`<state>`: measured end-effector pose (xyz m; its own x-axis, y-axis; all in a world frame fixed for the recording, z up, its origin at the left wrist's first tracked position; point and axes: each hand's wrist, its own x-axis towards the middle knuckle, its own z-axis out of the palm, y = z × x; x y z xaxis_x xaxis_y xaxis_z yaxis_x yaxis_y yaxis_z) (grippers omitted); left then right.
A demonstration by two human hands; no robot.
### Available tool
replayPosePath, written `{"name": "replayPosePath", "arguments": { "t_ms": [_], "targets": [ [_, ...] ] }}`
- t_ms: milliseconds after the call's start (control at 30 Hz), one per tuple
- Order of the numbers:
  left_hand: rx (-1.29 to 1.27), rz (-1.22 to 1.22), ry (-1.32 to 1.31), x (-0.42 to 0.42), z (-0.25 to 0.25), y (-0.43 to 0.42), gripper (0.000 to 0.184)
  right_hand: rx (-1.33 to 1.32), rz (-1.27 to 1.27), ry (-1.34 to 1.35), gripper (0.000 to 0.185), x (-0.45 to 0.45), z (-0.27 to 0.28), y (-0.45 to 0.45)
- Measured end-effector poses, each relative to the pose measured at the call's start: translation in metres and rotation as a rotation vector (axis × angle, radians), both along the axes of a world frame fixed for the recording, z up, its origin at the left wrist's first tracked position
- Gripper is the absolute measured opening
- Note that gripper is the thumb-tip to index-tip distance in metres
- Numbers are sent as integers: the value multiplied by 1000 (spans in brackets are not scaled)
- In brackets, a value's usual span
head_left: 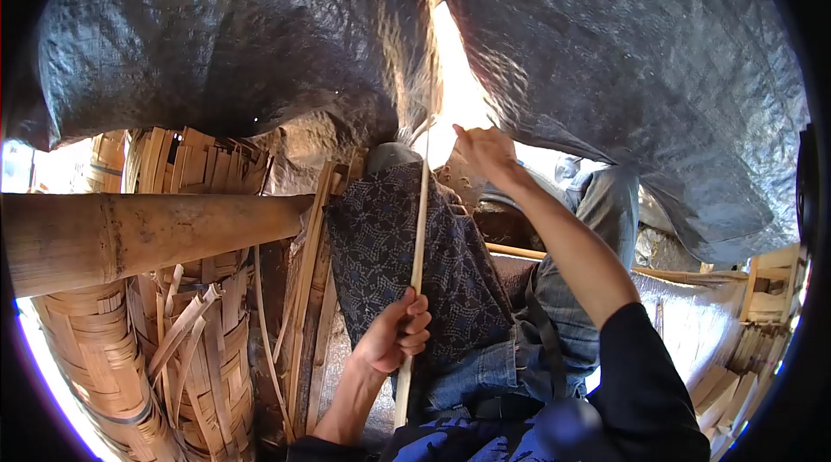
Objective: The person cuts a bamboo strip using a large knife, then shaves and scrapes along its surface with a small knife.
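My left hand [398, 332] is closed around a long, pale bamboo strip [421, 228]. The strip runs upward from my lap, over a dark patterned cloth [407, 246] draped on my leg, to the bright gap ahead. My right hand [486, 153] is stretched forward near the strip's far end, its fingers curled. Glare hides whatever those fingers hold, if anything. I cannot tell whether they touch the strip.
A thick bamboo pole [156, 233] juts in from the left. Beneath it stand woven bamboo baskets [95, 349] with loose strips [186, 332]. Dark plastic sheeting [606, 38] hangs ahead and overhead, parted at a bright gap. Cut bamboo pieces [727, 397] lie at the right.
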<state>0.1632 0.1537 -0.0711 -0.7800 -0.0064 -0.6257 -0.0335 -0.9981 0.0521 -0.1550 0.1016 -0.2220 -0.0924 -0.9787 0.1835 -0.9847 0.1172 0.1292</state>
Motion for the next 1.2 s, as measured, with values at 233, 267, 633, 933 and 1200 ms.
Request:
{"name": "replayPosePath", "arguments": {
  "t_ms": [233,267,633,933,1200],
  "targets": [
    [-180,-102,-211,-20,12,1,33,379,-124,-704,59,70,127,73],
    [-177,-114,-213,-22,14,3,33,350,-39,-626,54,75,129,79],
    [-452,-174,-527,-30,18,18,32,406,-217,-481,66,47,72,23],
    [-204,-75,-280,-19,15,2,32,274,-245,-1003,58,38,112,28],
    [-181,-71,-237,-19,12,1,30,149,62,-555,60,97,106,86]
  ]
}}
